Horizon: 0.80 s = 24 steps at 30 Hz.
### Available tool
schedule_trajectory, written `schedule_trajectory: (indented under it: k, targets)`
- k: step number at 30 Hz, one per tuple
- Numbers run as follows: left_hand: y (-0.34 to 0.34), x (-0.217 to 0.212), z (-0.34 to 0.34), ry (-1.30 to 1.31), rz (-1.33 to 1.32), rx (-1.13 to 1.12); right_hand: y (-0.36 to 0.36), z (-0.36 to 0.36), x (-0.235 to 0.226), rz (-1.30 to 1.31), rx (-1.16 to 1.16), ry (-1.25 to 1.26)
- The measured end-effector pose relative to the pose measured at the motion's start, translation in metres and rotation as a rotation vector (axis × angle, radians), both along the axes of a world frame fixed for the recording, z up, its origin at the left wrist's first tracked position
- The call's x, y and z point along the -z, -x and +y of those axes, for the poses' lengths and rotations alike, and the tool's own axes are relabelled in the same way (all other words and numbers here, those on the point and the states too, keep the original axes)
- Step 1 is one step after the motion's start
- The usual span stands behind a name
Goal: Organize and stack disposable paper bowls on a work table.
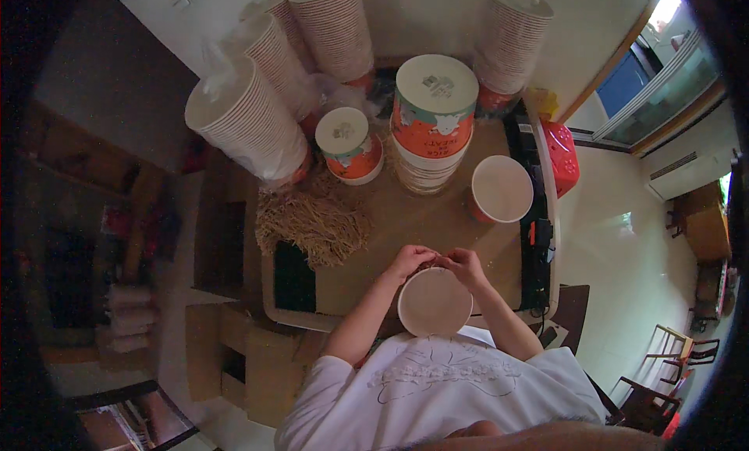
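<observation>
A round white paper bucket [434, 307] stands against my shirt at the table's near edge, its open mouth toward me. At its far rim my left hand [414, 261] and my right hand [463, 267] come together, fingers closed in a pinch. Whatever lies between the fingertips is too small to make out. To the left of my hands spreads a heap of tan paper cords [316, 221]. Another open paper bucket [503, 189], orange outside, stands farther right.
Upside-down printed buckets [437, 88] rise in a stack at the table's middle, beside a smaller upturned tub [343, 131]. Tall plastic-wrapped stacks [246, 123] line the back left, with another stack [513, 41] at the back right. A black power strip [538, 244] runs along the right edge.
</observation>
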<state>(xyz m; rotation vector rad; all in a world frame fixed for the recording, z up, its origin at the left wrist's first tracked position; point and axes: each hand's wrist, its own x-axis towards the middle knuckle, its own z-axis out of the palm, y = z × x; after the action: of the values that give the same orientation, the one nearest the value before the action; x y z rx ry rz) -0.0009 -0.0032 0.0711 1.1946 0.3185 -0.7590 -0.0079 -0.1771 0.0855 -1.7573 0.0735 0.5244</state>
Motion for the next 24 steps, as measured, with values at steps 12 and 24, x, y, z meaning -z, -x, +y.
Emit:
schedule_trajectory:
  k: [12,24]
  targets:
    - [-0.001,0.002,-0.009,-0.225,-0.203,0.038,0.000,-0.003,0.009,0.085,0.055,0.043]
    - [-0.008,0.022,-0.012,-0.258,-0.114,-0.007,-0.002,0.001,-0.008,0.288,-0.004,-0.023]
